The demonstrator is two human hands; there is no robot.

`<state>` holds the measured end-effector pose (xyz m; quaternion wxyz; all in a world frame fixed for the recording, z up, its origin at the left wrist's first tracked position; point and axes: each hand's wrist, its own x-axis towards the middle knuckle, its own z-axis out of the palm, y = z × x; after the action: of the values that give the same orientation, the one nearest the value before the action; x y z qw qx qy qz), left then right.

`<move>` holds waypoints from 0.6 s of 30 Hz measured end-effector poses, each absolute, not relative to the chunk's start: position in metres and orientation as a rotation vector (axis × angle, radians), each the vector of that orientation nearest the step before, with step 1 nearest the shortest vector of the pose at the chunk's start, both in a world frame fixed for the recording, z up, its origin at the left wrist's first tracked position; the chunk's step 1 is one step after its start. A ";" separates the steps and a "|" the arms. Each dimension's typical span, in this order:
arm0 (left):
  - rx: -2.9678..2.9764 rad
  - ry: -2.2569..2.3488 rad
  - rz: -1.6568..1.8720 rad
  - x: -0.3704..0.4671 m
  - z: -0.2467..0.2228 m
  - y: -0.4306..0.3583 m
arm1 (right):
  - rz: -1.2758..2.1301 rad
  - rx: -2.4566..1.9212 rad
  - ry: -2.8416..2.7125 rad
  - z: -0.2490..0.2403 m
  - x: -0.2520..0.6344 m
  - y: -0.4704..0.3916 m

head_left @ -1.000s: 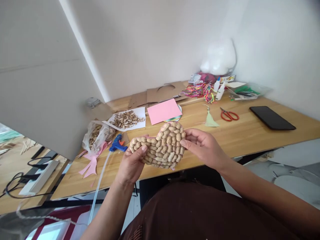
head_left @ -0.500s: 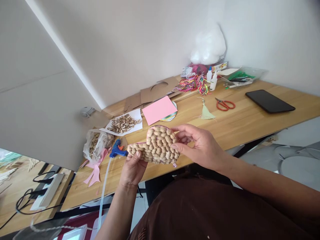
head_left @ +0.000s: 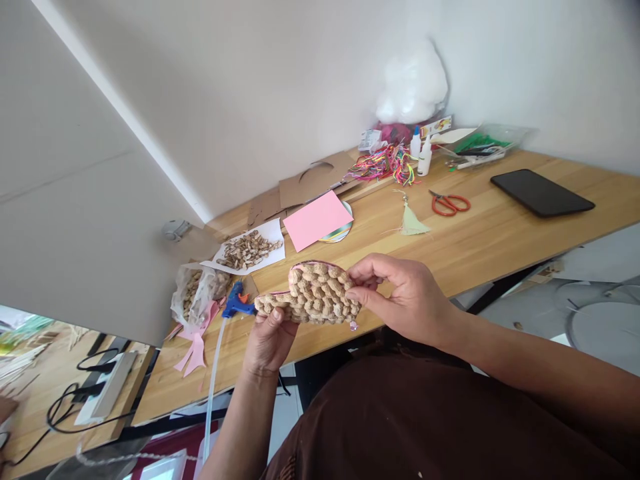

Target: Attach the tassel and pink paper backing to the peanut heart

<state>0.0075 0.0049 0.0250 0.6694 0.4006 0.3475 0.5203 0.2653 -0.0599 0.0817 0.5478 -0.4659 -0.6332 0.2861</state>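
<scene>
Between my hands, above the table's near edge, is a peanut-covered craft piece (head_left: 323,293), its face packed with whole peanut shells and its rim edged in pink. My left hand (head_left: 271,337) grips its narrow left end, thumb on the front. At the wider right side, my right hand (head_left: 400,293) pinches the edge between thumb and fingers. A small pink bit (head_left: 354,326) hangs at the lower right corner. Left of the piece lies a blue glue gun (head_left: 236,301) with a pale glue stick (head_left: 215,373) trailing from it.
Peanut shells (head_left: 247,250) lie on white paper, beside a plastic bag of peanuts (head_left: 193,293). Behind are pink paper (head_left: 317,220), cardboard (head_left: 315,180), coloured cords (head_left: 383,163) and glue bottles (head_left: 424,157). Red-handled scissors (head_left: 450,203), a light green tassel (head_left: 413,220) and a black tablet (head_left: 543,192) lie right.
The peanut piece has tipped slightly, its top edge now lower and its face more foreshortened. Both hands keep their hold. The view has shifted a little.
</scene>
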 end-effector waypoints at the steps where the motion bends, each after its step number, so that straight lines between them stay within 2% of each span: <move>1: 0.915 0.783 1.168 0.008 0.025 0.005 | 0.658 -1.111 -1.504 0.081 0.266 -0.060; 11: 0.963 0.784 1.214 0.016 0.032 0.001 | 0.659 -1.063 -1.554 0.074 0.272 -0.056; 18: 1.215 0.849 1.344 0.012 0.046 -0.006 | 0.454 -1.084 -1.652 0.078 0.279 -0.052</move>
<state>0.0120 -0.0064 0.0456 0.5400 0.5110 0.3572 0.5654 0.2791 -0.0525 0.0779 0.5288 -0.4538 -0.6915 0.1902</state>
